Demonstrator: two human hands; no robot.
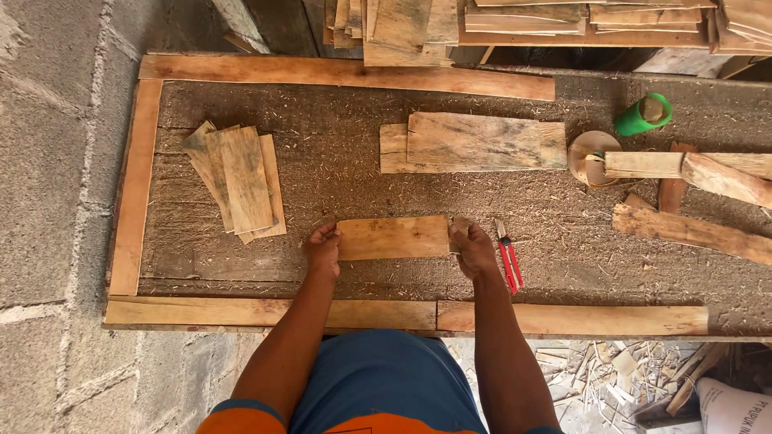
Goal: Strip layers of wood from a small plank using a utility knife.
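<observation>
Even, soft daylight over my worktop (354, 177); no glare, only faint shadows. Focus sharp at the worktop's centre. Wide-angle bending shows at its outer edges; far side dimmer.

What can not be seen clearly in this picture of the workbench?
- Head view: the fingertips of the left hand and right hand curl over the ends of the small board, so the grip there is hidden.
- The plank stack is cut off by the top edge.
- The white sack is cut off at the bottom right corner.
- The red tool is too small to identify.
</observation>
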